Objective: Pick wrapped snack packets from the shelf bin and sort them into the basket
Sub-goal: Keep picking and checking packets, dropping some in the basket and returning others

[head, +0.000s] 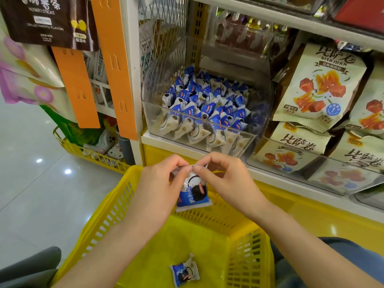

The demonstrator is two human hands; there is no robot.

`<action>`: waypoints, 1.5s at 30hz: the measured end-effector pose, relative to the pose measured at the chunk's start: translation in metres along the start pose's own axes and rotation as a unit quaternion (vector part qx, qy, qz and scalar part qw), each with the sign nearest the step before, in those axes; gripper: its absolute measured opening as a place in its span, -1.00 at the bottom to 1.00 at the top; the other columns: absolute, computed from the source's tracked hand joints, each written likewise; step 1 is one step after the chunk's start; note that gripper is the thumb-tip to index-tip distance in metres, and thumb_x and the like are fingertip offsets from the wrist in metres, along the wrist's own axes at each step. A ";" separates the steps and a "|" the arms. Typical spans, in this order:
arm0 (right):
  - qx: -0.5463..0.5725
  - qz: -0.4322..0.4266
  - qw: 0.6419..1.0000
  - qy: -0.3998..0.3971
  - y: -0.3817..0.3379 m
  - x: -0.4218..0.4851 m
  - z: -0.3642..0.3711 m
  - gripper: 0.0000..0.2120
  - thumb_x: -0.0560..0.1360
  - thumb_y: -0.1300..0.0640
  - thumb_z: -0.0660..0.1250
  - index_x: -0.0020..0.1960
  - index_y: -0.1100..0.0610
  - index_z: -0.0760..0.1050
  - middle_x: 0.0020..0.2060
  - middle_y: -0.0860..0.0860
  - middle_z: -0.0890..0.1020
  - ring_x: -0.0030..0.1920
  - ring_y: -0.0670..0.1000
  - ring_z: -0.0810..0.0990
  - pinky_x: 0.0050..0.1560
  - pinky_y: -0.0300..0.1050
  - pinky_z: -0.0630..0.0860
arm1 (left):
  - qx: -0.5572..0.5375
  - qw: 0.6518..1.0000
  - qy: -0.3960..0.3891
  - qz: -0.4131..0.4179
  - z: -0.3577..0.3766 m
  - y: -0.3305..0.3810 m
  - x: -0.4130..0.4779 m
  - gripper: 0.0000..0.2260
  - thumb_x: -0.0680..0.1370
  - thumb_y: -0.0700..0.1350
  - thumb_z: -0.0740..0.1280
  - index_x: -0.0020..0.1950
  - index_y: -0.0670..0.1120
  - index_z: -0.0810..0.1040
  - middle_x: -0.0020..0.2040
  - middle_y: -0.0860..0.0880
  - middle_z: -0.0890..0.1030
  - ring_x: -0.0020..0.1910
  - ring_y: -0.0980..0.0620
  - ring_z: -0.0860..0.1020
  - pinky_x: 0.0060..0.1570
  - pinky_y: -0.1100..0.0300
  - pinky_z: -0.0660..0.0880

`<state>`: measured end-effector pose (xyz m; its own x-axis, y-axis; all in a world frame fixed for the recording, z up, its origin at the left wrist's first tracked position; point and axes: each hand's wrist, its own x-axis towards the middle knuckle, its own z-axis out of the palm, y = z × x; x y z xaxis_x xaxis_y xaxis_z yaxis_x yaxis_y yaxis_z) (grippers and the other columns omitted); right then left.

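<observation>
Fingertips of the left hand (160, 183) and right hand (226, 179) cover the top seam of a blue-and-white wrapped snack packet (193, 196); the yellow plastic lattice basket (108, 215) runs out of view at bottom.

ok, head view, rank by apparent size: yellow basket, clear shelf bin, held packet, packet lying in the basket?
1. yellow basket, though it is nearest the camera.
2. clear shelf bin.
3. held packet and packet lying in the basket: near alike. The held one looks slightly bigger, but nearness differs, so unranked.
</observation>
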<state>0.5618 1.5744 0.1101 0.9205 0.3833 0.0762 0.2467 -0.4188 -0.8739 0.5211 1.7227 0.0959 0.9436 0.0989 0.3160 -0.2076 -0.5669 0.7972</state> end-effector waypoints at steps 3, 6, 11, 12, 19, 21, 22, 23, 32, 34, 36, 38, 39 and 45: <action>-0.055 -0.059 0.996 0.023 -0.001 -0.002 -0.001 -0.96 0.47 0.07 0.36 -0.16 -0.03 0.57 -0.26 -0.09 0.61 -0.19 -0.14 0.56 -0.08 -0.13 0.53 | -0.123 0.986 -0.037 -0.109 -0.001 -0.002 0.008 -0.84 0.51 -0.18 0.33 -0.27 -0.02 0.56 -0.33 -0.03 0.62 -0.28 0.04 0.58 -0.23 0.20 0.51; -0.144 -0.138 0.980 0.026 -0.001 -0.005 -0.003 -0.92 0.48 0.06 0.35 -0.10 0.05 0.58 -0.21 -0.11 0.58 -0.15 -0.14 0.54 -0.09 -0.12 0.51 | -0.207 0.959 -0.082 -0.173 -0.002 -0.001 0.011 -0.81 0.53 -0.22 0.30 -0.28 -0.06 0.56 -0.33 -0.05 0.62 -0.29 0.07 0.58 -0.25 0.24 0.55; -0.095 -0.133 0.979 0.118 -0.002 -0.007 0.000 -0.95 0.48 0.14 0.36 -0.10 0.07 0.60 -0.21 -0.11 0.58 -0.15 -0.15 0.56 -0.11 -0.20 0.53 | -0.201 0.950 -0.070 -0.227 0.003 -0.004 0.009 -0.87 0.57 -0.08 0.22 -0.16 -0.02 0.48 -0.21 0.00 0.58 -0.23 0.06 0.58 -0.24 0.19 0.55; -0.066 -0.130 0.979 0.146 -0.003 -0.007 0.000 -0.95 0.47 0.16 0.36 -0.09 0.08 0.60 -0.20 -0.08 0.59 -0.14 -0.14 0.56 -0.11 -0.25 0.53 | -0.174 0.954 -0.065 -0.236 0.004 -0.004 0.008 -0.85 0.58 -0.04 0.19 -0.16 -0.01 0.46 -0.22 -0.01 0.56 -0.27 0.04 0.56 -0.26 0.16 0.52; -0.022 -0.210 0.970 0.122 -0.005 -0.009 0.000 -0.92 0.43 0.23 0.38 -0.08 0.17 0.62 -0.10 -0.01 0.62 -0.01 -0.13 0.57 0.03 -0.25 0.50 | -0.398 0.831 -0.109 -0.372 0.000 0.000 0.015 -0.60 0.62 0.06 0.02 -0.10 -0.15 0.54 -0.36 -0.05 0.67 -0.39 0.02 0.64 -0.38 0.21 0.57; -0.054 -0.236 0.965 0.096 -0.002 -0.009 0.003 -0.91 0.42 0.26 0.39 -0.08 0.18 0.63 -0.05 0.02 0.61 0.06 -0.12 0.55 0.12 -0.28 0.45 | -0.507 0.774 -0.100 -0.365 -0.005 -0.001 0.017 -0.66 0.58 0.02 0.11 -0.01 -0.18 0.57 -0.25 -0.10 0.69 -0.30 0.00 0.66 -0.32 0.18 0.60; -0.080 -0.247 0.962 0.083 -0.001 -0.009 0.004 -0.90 0.41 0.27 0.39 -0.08 0.18 0.63 -0.02 0.02 0.60 0.10 -0.11 0.53 0.17 -0.26 0.43 | -0.538 0.759 -0.091 -0.355 -0.007 -0.002 0.018 -0.69 0.54 0.00 0.18 0.02 -0.19 0.58 -0.20 -0.11 0.69 -0.28 0.02 0.65 -0.31 0.19 0.60; -0.109 -0.261 0.957 0.069 0.000 -0.009 0.004 -0.90 0.41 0.26 0.40 -0.08 0.19 0.63 0.00 0.03 0.60 0.15 -0.10 0.50 0.21 -0.25 0.41 | -0.552 0.754 -0.082 -0.348 -0.009 -0.003 0.018 -0.70 0.48 -0.03 0.24 0.04 -0.20 0.58 -0.17 -0.11 0.68 -0.27 0.04 0.65 -0.29 0.21 0.60; -0.009 -0.110 0.984 0.142 -0.008 -0.009 0.009 -0.72 0.51 0.04 0.29 0.19 0.03 0.37 0.06 -0.09 0.51 0.05 -0.22 0.50 0.08 -0.38 0.42 | -0.395 0.879 -0.012 -0.266 -0.008 -0.004 0.015 -0.77 0.50 -0.25 0.30 0.09 -0.02 0.58 -0.06 0.00 0.70 -0.06 0.05 0.65 0.00 0.10 0.51; 0.084 0.006 0.989 0.121 -0.009 -0.003 0.007 -0.76 0.54 0.08 0.25 0.19 0.04 0.37 0.06 -0.08 0.54 0.02 -0.24 0.53 0.06 -0.37 0.46 | -0.378 0.890 -0.026 -0.253 -0.005 -0.003 0.014 -0.77 0.49 -0.26 0.31 0.08 0.01 0.57 -0.04 0.02 0.69 0.01 0.02 0.63 0.10 0.03 0.47; 0.195 0.104 0.973 0.070 -0.008 0.000 0.005 -0.79 0.56 0.10 0.20 0.17 0.12 0.43 0.02 0.00 0.61 -0.05 -0.15 0.60 -0.02 -0.26 0.57 | -0.372 0.896 -0.049 -0.236 -0.002 -0.001 0.013 -0.76 0.50 -0.27 0.30 0.07 0.01 0.57 -0.04 0.03 0.69 0.01 0.05 0.63 0.07 0.10 0.49; 0.251 0.139 0.957 0.053 -0.008 0.000 0.004 -0.84 0.57 0.19 0.21 0.09 0.22 0.45 -0.10 0.07 0.64 -0.19 -0.10 0.64 -0.15 -0.20 0.61 | -0.306 0.933 -0.045 -0.183 0.001 0.000 0.011 -0.75 0.52 -0.29 0.29 0.06 0.03 0.54 -0.04 0.05 0.67 -0.01 0.14 0.61 -0.01 0.31 0.48; 0.253 0.139 0.955 0.058 -0.008 0.000 0.004 -0.89 0.56 0.23 0.22 0.04 0.24 0.44 -0.14 0.09 0.64 -0.24 -0.09 0.64 -0.20 -0.18 0.62 | -0.245 0.958 -0.031 -0.148 0.003 0.000 0.010 -0.75 0.52 -0.29 0.28 0.05 0.05 0.50 -0.03 0.09 0.64 -0.02 0.22 0.58 -0.06 0.43 0.43; 0.202 0.136 0.967 0.070 -0.003 -0.002 0.007 -0.96 0.53 0.25 0.27 -0.10 0.21 0.44 -0.30 0.07 0.67 -0.32 -0.06 0.66 -0.28 -0.21 0.61 | 0.044 0.999 0.003 0.008 0.006 0.001 -0.002 -0.75 0.50 -0.07 0.31 0.16 0.05 0.42 0.06 0.14 0.48 0.05 0.24 0.43 0.06 0.40 0.34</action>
<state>0.5568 1.5807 0.1094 0.9737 0.1777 -0.1429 -0.1224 -0.1213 -0.9850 0.5203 1.7169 0.0932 0.9383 0.0943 0.3328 -0.1999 -0.6374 0.7442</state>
